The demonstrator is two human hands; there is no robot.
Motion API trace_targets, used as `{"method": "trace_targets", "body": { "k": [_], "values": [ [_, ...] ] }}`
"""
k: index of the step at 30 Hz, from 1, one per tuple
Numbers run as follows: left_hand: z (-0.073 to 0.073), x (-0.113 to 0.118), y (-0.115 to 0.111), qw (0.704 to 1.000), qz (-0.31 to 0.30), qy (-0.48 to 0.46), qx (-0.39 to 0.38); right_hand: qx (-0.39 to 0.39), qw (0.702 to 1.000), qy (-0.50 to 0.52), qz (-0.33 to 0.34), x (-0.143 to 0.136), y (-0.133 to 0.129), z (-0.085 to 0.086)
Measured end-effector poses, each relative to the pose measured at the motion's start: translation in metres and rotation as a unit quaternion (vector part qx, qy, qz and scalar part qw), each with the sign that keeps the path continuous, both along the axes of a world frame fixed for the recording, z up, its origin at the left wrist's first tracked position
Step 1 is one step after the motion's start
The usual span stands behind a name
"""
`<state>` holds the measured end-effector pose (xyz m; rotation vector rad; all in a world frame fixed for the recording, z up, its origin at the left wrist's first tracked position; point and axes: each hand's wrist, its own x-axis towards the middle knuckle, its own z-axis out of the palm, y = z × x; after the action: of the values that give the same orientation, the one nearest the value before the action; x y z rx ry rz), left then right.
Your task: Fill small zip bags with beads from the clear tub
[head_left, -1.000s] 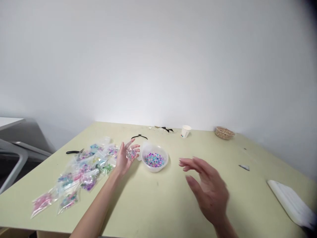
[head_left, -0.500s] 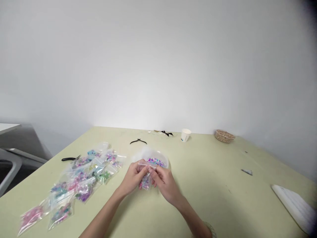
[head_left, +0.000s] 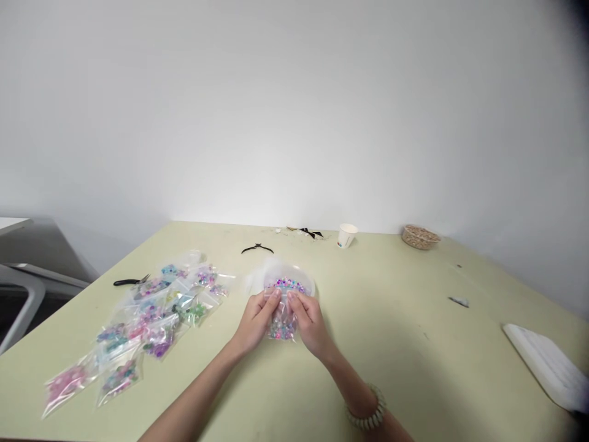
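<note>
A small clear zip bag of mixed pink, purple and teal beads (head_left: pixel 282 326) hangs between both hands. My left hand (head_left: pixel 256 319) pinches its upper left edge, and my right hand (head_left: pixel 311 320) pinches the upper right edge. Just behind the bag stands a white bowl (head_left: pixel 311 283), with purple, pink and blue beads (head_left: pixel 289 283) lying inside. The hands hide the bowl's near side. Whether the bag's seal is open I cannot make out.
Several bead bags (head_left: pixel 159 334) are heaped at left, beside black-handled pliers (head_left: pixel 131 281). Farther back are another pair of pliers (head_left: pixel 257 247), a paper cup (head_left: pixel 346 236) and a tub of brown bits (head_left: pixel 420 237). A white pad (head_left: pixel 545 362) lies at right.
My hands have moved slightly apart and turned, so the bag now hangs spread and upright between them. The whole view has shifted a little, with table things appearing higher.
</note>
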<state>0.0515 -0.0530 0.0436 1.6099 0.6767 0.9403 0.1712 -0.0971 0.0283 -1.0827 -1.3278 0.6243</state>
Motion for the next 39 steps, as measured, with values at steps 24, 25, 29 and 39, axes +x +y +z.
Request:
{"method": "trace_targets", "body": {
  "k": [24,25,29,39],
  "values": [
    [-0.032,0.011,-0.02,0.998,-0.047,0.017,-0.048,-0.092,0.96,0.262,0.015,0.007,0.003,-0.023],
    [-0.033,0.012,-0.02,0.998,-0.044,0.015,-0.045,-0.097,0.959,0.266,0.015,0.007,0.003,-0.023],
    [-0.034,0.015,-0.02,0.992,-0.103,-0.012,-0.078,-0.086,0.965,0.248,-0.017,0.01,0.004,-0.025],
    [-0.034,0.018,-0.017,0.973,-0.169,-0.034,-0.153,-0.099,0.972,0.206,-0.052,0.011,0.002,-0.025]
  ]
}}
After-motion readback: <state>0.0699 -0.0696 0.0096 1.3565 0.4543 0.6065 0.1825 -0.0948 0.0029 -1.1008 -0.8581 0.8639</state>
